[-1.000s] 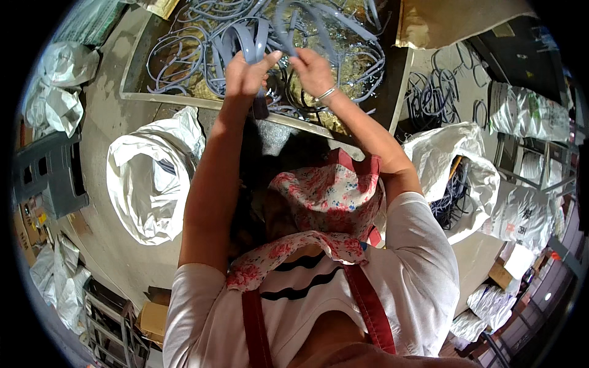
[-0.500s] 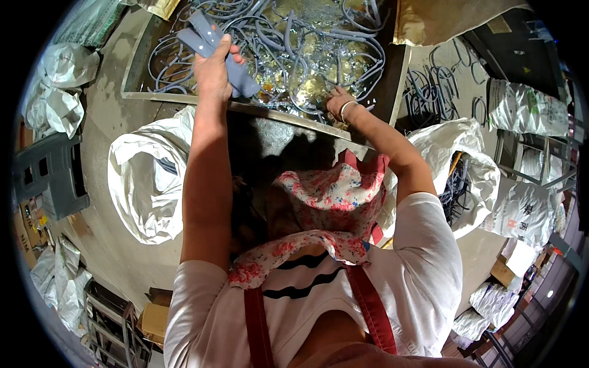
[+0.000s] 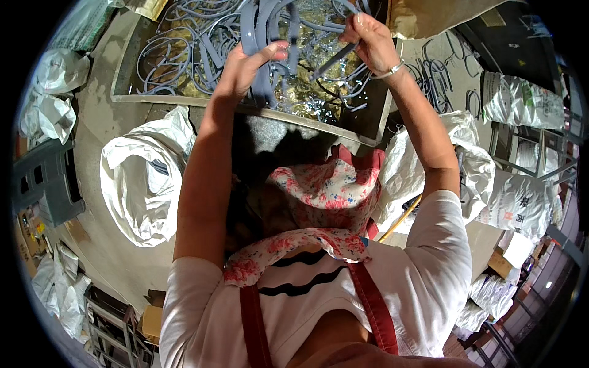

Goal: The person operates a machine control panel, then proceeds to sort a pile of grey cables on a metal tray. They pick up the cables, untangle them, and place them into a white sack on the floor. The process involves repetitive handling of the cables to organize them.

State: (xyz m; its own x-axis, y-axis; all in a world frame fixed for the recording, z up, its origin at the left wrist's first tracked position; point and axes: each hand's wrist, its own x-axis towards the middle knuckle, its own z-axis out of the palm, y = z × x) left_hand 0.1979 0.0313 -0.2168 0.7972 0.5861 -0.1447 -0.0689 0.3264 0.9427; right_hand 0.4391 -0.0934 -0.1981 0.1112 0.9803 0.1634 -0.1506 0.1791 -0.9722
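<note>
Over a shallow metal-rimmed trough (image 3: 294,124) of water, my left hand (image 3: 241,69) is closed round several flat grey flexible strips (image 3: 262,86), thumb across them. They hang upright beside my fingers, their tops curving over to the right. My right hand (image 3: 373,48), at the trough's right side, pinches a grey strip; its darker end (image 3: 334,60) sticks out below the fingers. Whether this strip joins those in my left hand is hard to make out. A tangle of similar grey strips (image 3: 178,58) lies in the water to the left.
An open white sack (image 3: 119,196) stands left of my left arm, another white sack (image 3: 469,132) by my right forearm. Dark looped strips (image 3: 432,83) lie right of the trough. A grey plastic stool (image 3: 46,178) is far left. My floral apron (image 3: 331,184) hangs in front.
My right hand has risen from the water at the trough's near edge, now gripping a strip. My left hand has shifted right and slightly down, its strips now hanging upright and looping over.
</note>
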